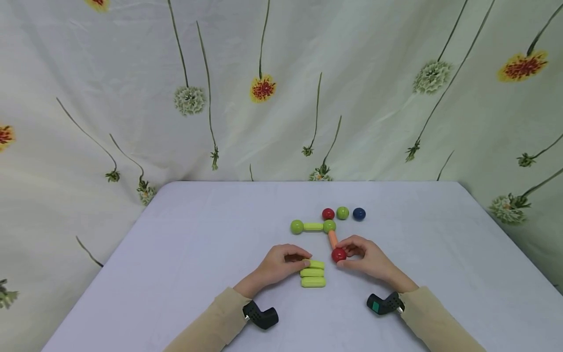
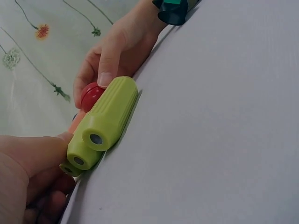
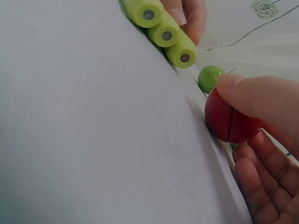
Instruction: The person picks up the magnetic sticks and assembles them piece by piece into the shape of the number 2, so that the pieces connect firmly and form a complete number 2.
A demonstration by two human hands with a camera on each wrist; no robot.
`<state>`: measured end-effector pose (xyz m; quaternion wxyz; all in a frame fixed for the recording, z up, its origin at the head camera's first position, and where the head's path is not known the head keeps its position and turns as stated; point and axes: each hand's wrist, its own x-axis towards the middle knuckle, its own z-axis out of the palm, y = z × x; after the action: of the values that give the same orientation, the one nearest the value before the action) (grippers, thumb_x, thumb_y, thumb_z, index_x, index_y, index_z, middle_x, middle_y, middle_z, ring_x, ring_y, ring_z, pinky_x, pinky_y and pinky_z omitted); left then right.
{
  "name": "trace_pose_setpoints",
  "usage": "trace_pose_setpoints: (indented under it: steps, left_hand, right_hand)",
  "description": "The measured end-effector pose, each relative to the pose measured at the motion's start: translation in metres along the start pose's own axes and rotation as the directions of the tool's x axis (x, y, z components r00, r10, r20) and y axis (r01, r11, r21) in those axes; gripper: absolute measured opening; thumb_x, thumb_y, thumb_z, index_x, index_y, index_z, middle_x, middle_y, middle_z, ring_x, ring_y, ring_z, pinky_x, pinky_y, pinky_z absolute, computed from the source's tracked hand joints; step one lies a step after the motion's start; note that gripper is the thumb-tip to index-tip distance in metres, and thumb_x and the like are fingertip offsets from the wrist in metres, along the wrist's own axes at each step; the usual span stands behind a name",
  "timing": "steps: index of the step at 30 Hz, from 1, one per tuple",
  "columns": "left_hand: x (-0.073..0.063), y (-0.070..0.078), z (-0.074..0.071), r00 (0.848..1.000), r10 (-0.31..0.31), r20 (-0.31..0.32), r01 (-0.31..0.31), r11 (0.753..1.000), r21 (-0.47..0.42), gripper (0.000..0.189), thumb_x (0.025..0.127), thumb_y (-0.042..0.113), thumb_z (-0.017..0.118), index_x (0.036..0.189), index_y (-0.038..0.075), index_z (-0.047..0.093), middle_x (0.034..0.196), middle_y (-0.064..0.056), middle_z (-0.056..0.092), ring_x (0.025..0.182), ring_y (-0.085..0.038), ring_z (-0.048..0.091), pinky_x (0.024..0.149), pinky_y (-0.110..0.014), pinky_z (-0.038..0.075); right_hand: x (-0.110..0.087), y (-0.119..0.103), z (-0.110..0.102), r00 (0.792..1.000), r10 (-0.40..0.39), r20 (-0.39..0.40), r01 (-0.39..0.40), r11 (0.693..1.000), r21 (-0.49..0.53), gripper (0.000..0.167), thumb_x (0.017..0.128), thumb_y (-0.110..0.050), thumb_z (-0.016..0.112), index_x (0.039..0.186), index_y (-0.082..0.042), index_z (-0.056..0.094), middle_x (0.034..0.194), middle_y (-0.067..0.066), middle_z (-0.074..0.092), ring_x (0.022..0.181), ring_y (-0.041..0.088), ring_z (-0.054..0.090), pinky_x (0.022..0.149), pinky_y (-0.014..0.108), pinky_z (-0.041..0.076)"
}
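My right hand (image 1: 367,256) pinches a red ball (image 1: 338,254) between thumb and fingers. This ball sits at the near end of an orange magnetic rod (image 1: 333,239). The rod's far end meets a green ball (image 1: 329,225), which a yellow-green rod (image 1: 313,227) links to another green ball (image 1: 296,227) on the left. My left hand (image 1: 279,264) holds the left end of the farthest of three loose yellow-green rods (image 1: 317,264), thumb on the near side. The middle rod (image 1: 312,273) and the nearest rod (image 1: 313,282) lie alongside it, showing grey round end faces in the wrist views.
Behind the joined pieces stand a loose red ball (image 1: 328,213), a green ball (image 1: 342,212) and a dark blue ball (image 1: 358,214) in a row. A white cloth covers the table (image 1: 211,230). Flower-printed fabric (image 1: 369,112) hangs beyond its far edge.
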<state>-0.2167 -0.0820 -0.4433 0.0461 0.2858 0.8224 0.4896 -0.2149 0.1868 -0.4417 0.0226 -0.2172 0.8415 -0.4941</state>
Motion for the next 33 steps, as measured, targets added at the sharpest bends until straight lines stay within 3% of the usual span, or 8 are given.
trace_pose_setpoints:
  steps: [4, 9, 16, 22, 27, 33]
  left_hand:
    - [0.000, -0.004, 0.000, 1.000, 0.018, 0.000, -0.018, 1.000, 0.011, 0.017, 0.088, 0.021, 0.067, 0.102, 0.013, 0.073, 0.096, 0.006, 0.067, 0.088, -0.009, 0.059, 0.078, -0.024, 0.048]
    - [0.002, -0.008, 0.001, 0.998, 0.025, -0.058, -0.022, 0.998, 0.052, 0.016, 0.089, 0.023, 0.066, 0.102, 0.014, 0.072, 0.095, 0.008, 0.067, 0.084, -0.008, 0.058, 0.074, -0.024, 0.048]
    - [0.005, -0.010, 0.002, 0.991, -0.011, -0.134, 0.002, 0.998, -0.069, 0.017, 0.089, 0.019, 0.067, 0.102, 0.009, 0.070, 0.098, 0.000, 0.068, 0.087, -0.011, 0.063, 0.076, -0.024, 0.050]
    - [0.005, -0.002, 0.008, 0.988, -0.071, -0.134, 0.052, 0.988, -0.142, 0.019, 0.088, 0.018, 0.067, 0.103, 0.007, 0.070, 0.098, -0.003, 0.068, 0.084, -0.012, 0.064, 0.074, -0.023, 0.051]
    - [0.004, 0.003, 0.012, 0.985, -0.109, -0.135, 0.088, 0.984, -0.153, 0.019, 0.088, 0.019, 0.068, 0.103, 0.009, 0.070, 0.097, 0.000, 0.068, 0.083, -0.010, 0.063, 0.073, -0.022, 0.050]
    - [0.005, 0.002, 0.016, 0.985, -0.103, -0.135, 0.083, 0.986, -0.145, 0.018, 0.088, 0.019, 0.067, 0.102, 0.008, 0.070, 0.096, 0.000, 0.068, 0.081, -0.009, 0.062, 0.072, -0.022, 0.051]
  right_hand:
    - [0.001, -0.001, 0.001, 1.000, 0.001, 0.000, -0.001, 1.000, 0.001, 0.036, 0.078, -0.012, 0.077, 0.111, -0.005, 0.063, 0.101, 0.004, 0.062, 0.088, 0.015, 0.055, 0.079, 0.027, 0.048]
    - [-0.002, -0.021, -0.001, 1.000, -0.009, -0.001, 0.009, 1.000, -0.023, 0.034, 0.078, -0.005, 0.075, 0.109, 0.001, 0.062, 0.101, 0.009, 0.062, 0.088, 0.020, 0.056, 0.079, 0.030, 0.049]
    - [-0.006, -0.038, -0.002, 1.000, 0.013, -0.003, -0.013, 1.000, -0.029, 0.033, 0.078, -0.005, 0.075, 0.108, 0.002, 0.062, 0.100, 0.010, 0.062, 0.088, 0.022, 0.056, 0.080, 0.033, 0.049]
    - [-0.007, -0.038, -0.001, 1.000, 0.016, -0.016, -0.017, 0.999, -0.032, 0.032, 0.078, -0.006, 0.075, 0.107, 0.001, 0.063, 0.099, 0.009, 0.062, 0.087, 0.022, 0.055, 0.079, 0.032, 0.049]
    - [-0.008, -0.040, 0.001, 0.999, 0.019, -0.025, -0.020, 0.999, -0.035, 0.031, 0.078, -0.005, 0.075, 0.106, 0.002, 0.063, 0.098, 0.008, 0.061, 0.086, 0.020, 0.055, 0.079, 0.032, 0.049]
    - [-0.007, -0.037, 0.001, 1.000, 0.006, -0.029, -0.007, 0.999, -0.033, 0.031, 0.078, -0.004, 0.074, 0.106, 0.002, 0.062, 0.097, 0.007, 0.061, 0.086, 0.020, 0.056, 0.079, 0.033, 0.049]
